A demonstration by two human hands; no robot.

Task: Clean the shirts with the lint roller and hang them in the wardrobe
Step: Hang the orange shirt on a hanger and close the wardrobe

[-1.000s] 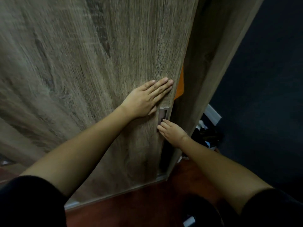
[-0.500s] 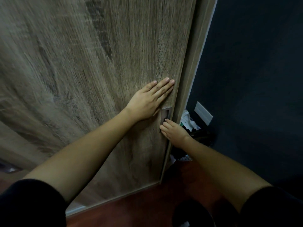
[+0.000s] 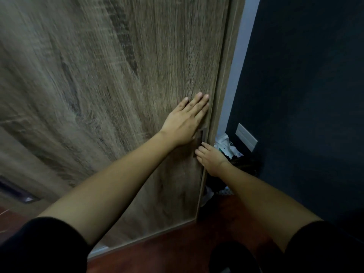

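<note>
Wardrobe door (image 3: 137,95): I'm seeing left hand (image 3: 186,121) pressing flat, fingers straight; right hand (image 3: 211,159) touching recessed handle (image 3: 201,136), grip unclear; contents hidden.

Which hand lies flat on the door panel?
The left hand, fingers straight on the wood-grain wardrobe door; the right hand is at the recessed metal handle.

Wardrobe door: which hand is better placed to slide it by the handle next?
Right, most likely. The right hand touches the lower end of the recessed handle at the edge of the wardrobe door. The left hand lies flat on the bare panel above, with nothing to hook.
</note>
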